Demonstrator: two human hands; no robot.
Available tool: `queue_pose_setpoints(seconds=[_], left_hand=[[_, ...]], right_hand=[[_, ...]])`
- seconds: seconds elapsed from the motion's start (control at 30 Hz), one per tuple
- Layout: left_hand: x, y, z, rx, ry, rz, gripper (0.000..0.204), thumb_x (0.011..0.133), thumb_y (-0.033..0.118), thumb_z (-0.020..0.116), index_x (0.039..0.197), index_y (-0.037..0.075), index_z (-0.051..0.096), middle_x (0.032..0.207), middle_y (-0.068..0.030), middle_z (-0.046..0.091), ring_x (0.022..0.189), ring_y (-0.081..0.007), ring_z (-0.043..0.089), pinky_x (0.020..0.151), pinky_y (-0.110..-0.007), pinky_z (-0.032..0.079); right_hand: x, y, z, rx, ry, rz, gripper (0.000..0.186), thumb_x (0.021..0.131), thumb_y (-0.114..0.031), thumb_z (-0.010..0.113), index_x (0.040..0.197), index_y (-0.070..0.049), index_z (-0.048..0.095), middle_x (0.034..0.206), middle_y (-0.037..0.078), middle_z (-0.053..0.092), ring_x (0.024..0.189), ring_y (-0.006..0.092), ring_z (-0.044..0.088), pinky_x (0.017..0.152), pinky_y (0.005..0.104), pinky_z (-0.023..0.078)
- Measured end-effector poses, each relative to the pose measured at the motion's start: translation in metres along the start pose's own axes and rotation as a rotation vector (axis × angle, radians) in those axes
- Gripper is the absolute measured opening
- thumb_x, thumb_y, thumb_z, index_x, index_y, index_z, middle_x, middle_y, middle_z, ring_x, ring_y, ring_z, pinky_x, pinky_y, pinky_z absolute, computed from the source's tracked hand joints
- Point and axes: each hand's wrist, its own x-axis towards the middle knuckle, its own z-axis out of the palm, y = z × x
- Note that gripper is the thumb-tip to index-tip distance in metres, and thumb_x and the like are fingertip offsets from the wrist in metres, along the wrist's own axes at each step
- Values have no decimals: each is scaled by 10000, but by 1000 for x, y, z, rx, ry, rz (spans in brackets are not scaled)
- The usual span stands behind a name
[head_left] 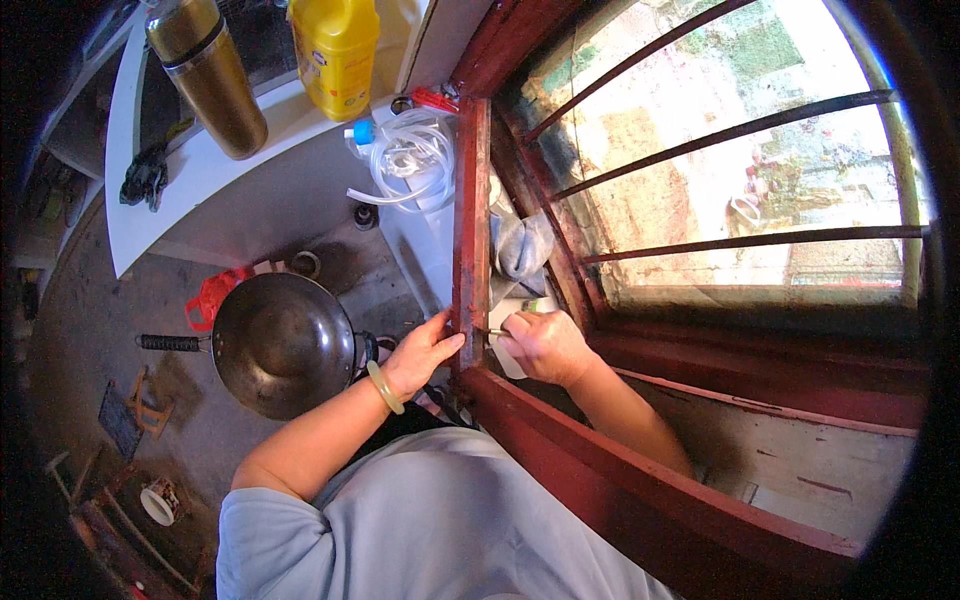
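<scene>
Touching the lower left side of a dark-red wooden upright [471, 230], my left hand [418, 362] is extending its thumb; I cannot tell whether its fingers are gripping. On the upright's right, my right hand [545, 347] is holding a thin object [496, 332] in curled fingers. Clear coiled tubing [408, 157] is lying beyond, and a dark wok [283, 345] is sitting to my left.

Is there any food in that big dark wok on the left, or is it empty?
Empty of food: the wok shows a bare, dark inside with only a sheen. Whether a thin film of oil coats it, I cannot tell.
</scene>
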Motion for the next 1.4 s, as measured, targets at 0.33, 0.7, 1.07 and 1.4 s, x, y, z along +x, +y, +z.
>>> queue_pose_setpoints(seconds=[0.33,0.7,1.07,1.4], left_hand=[[-1,2,4,11,42,18,541,947,169,549,1410,-43,363,1378,-95,478,1282,-193,422,1111,-338,277],[-3,6,9,-25,51,-11,546,947,158,545,1419,-39,353,1376,-95,479,1275,-187,428,1108,-338,286],[-3,4,10,-10,76,-4,539,952,167,547,1414,-41,362,1374,-95,485,1274,-191,432,1106,-336,289],[-2,3,8,-10,64,15,541,954,158,548,1421,-34,354,1376,-93,480,1268,-188,437,1102,-337,295]], right_hand=[[-17,-16,3,42,-77,21,224,837,-218,631,789,-61,478,707,133,569,621,367,599,526,463,477],[-14,-15,-5,62,-45,41,218,855,-247,614,798,-76,492,670,132,562,597,367,591,514,457,475],[-12,-6,5,-25,7,48,239,859,-256,615,796,-63,489,677,136,583,596,355,609,498,451,477],[-22,-18,6,5,-88,35,235,847,-254,623,805,-74,478,692,138,576,609,373,601,515,468,477]])
